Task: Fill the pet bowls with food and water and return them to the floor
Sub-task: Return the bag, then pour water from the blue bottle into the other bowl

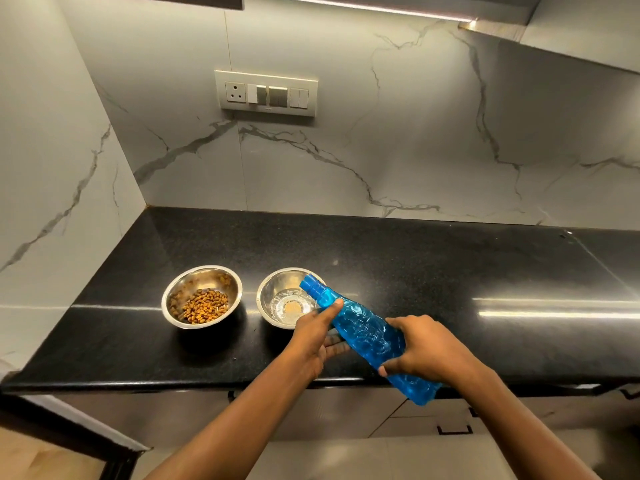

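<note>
A blue bottle (367, 336) is gripped by both hands, tilted over the right steel bowl (277, 299). Its base is clasped by the right hand (427, 348), its neck by the left hand (311, 336).

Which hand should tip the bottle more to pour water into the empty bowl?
Probably the right hand: it grips the bottle around its body near the base, so raising it tilts the mouth over the bowl. The left hand only steadies the neck.

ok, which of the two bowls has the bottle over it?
The right bowl, holding no kibble; the blue bottle tilts over its rim. The left bowl holds brown kibble.
</note>
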A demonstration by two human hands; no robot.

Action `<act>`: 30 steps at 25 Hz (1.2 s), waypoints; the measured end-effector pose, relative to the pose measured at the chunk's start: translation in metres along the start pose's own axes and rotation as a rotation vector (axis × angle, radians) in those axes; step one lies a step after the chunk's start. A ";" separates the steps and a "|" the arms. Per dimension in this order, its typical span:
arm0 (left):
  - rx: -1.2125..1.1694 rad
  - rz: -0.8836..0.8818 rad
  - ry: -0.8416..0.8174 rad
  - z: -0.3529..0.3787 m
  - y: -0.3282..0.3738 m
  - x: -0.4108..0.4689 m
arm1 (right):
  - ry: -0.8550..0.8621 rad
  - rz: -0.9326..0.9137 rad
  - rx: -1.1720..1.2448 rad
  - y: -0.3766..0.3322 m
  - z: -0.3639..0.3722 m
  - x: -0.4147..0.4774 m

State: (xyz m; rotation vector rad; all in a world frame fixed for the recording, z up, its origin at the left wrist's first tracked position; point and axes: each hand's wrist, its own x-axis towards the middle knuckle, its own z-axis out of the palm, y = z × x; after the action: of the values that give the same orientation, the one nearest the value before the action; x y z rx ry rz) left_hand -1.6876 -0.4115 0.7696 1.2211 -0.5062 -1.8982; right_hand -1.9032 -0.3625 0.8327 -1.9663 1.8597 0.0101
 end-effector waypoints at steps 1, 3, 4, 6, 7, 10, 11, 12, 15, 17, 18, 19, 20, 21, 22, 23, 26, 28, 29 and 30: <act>0.015 0.028 0.009 0.000 0.006 -0.001 | 0.006 -0.004 0.036 -0.002 -0.001 0.001; 0.047 0.091 0.024 0.001 0.019 -0.005 | 0.027 -0.017 0.137 -0.007 -0.004 0.002; 0.064 0.131 0.022 0.003 0.028 -0.007 | 0.051 -0.031 0.191 -0.009 -0.005 0.002; 0.108 0.209 0.008 0.007 0.047 -0.013 | 0.110 -0.071 0.284 -0.016 -0.009 0.004; 0.132 0.247 0.000 0.010 0.058 -0.017 | 0.141 -0.092 0.319 -0.021 -0.012 0.005; 0.210 0.377 -0.026 0.021 0.093 -0.030 | 0.248 -0.148 0.388 -0.035 -0.025 0.007; 0.241 0.429 -0.034 0.026 0.107 -0.035 | 0.285 -0.165 0.405 -0.040 -0.033 0.009; 0.254 0.478 -0.052 0.031 0.119 -0.041 | 0.324 -0.180 0.419 -0.046 -0.040 0.010; 0.271 0.629 -0.164 0.051 0.165 -0.058 | 0.494 -0.235 0.482 -0.065 -0.066 0.018; 0.360 0.745 -0.199 0.069 0.198 -0.068 | 0.593 -0.261 0.570 -0.080 -0.087 0.022; 0.439 0.821 -0.189 0.079 0.213 -0.072 | 0.642 -0.267 0.612 -0.086 -0.099 0.024; 0.530 0.906 -0.172 0.090 0.230 -0.076 | 0.693 -0.277 0.651 -0.094 -0.112 0.025; 0.614 0.989 -0.155 0.102 0.245 -0.082 | 0.744 -0.289 0.688 -0.100 -0.125 0.026; 0.681 1.069 -0.149 0.116 0.260 -0.089 | 0.804 -0.300 0.723 -0.106 -0.137 0.028; 0.732 1.150 -0.160 0.129 0.275 -0.097 | 0.870 -0.309 0.754 -0.110 -0.150 0.030; 0.762 1.227 -0.186 0.142 0.290 -0.105 | 0.937 -0.318 0.775 -0.114 -0.163 0.032; 0.737 1.366 -0.339 0.185 0.338 -0.129 | 1.109 -0.360 0.770 -0.122 -0.217 0.033; 0.720 1.400 -0.421 0.210 0.363 -0.142 | 1.196 -0.378 0.761 -0.126 -0.260 0.033; 0.720 1.406 -0.441 0.223 0.375 -0.145 | 1.238 -0.394 0.766 -0.128 -0.282 0.034; 0.711 1.402 -0.449 0.235 0.385 -0.147 | 1.271 -0.412 0.772 -0.130 -0.303 0.035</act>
State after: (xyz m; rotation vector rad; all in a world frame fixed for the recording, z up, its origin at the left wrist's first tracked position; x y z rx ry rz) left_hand -1.7072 -0.5445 1.2248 0.4316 -1.7937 -0.6981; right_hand -1.8621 -0.4894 1.1362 -1.7413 1.4729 -2.1091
